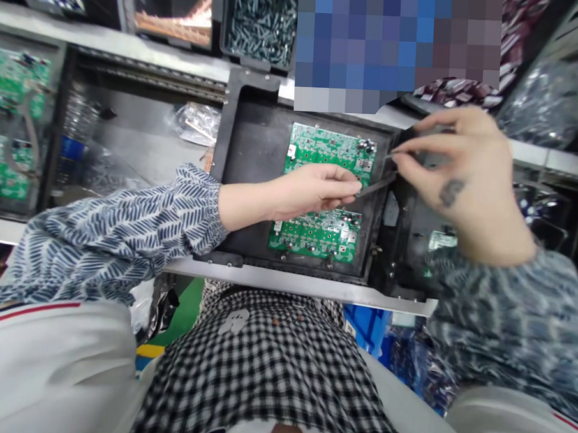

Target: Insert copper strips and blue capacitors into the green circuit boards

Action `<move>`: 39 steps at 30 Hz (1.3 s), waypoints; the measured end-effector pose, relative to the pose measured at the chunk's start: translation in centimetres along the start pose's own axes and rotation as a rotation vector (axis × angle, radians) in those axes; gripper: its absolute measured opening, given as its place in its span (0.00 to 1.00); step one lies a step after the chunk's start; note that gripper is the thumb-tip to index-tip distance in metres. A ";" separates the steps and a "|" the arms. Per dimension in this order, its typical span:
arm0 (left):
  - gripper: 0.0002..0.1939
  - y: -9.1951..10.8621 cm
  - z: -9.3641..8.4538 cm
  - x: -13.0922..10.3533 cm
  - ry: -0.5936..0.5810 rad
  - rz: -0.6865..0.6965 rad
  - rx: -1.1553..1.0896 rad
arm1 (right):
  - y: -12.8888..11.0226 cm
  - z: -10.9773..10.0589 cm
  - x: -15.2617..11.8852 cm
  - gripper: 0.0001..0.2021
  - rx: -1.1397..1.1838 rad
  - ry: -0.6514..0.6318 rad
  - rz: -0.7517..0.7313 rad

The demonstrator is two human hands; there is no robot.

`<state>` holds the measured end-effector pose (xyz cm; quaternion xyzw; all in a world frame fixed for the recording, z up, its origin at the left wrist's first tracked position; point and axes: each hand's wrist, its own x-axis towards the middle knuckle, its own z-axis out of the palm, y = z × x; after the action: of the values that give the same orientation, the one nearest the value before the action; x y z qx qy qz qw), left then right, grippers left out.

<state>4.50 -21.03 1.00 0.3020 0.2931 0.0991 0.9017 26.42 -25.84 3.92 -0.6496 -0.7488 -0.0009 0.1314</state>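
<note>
Above the black tray [249, 240], my left hand [314, 191] pinches one end of a thin grey strip [377, 184]. The strip slants up to the right, toward the tray's right edge. My right hand [457, 163] is raised beyond that edge, thumb and index finger pressed together at a small, thin item too blurred to name. Two green circuit boards lie in the tray: the upper board [316, 144] is partly covered by my left hand, and the lower board [312, 236] is nearer to me. Small components stand on both boards.
Another tray with green boards [17, 83] sits at the far left. Behind the tray are a bin of dark screws or pins [263, 24] and a bin of copper-coloured parts [176, 14]. A clear plastic bag [197, 122] lies left of the tray. A metal rail [267, 280] runs in front.
</note>
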 end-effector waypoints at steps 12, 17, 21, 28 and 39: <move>0.06 0.4 -0.2 -0.1 0.035 0.010 -0.038 | 3.8 3.7 2.3 0.11 -0.124 -0.158 0.103; 0.06 0.3 -0.3 0.1 0.028 0.016 -0.054 | 3.9 3.6 2.4 0.13 -0.140 -0.160 0.090; 0.06 0.3 -0.4 0.1 0.039 0.025 -0.060 | 3.8 3.8 2.7 0.17 -0.131 -0.194 0.103; 0.04 0.4 -0.6 0.2 0.045 0.028 -0.054 | 2.4 2.7 1.7 0.15 -0.096 -0.156 0.083; 0.09 0.9 -0.6 -0.8 -0.060 0.050 0.141 | -5.3 -0.8 -2.5 0.02 0.051 0.171 -0.279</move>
<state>3.52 -20.33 1.51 0.3749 0.2647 0.0915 0.8838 21.75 -29.20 5.08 -0.5333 -0.8177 -0.0554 0.2096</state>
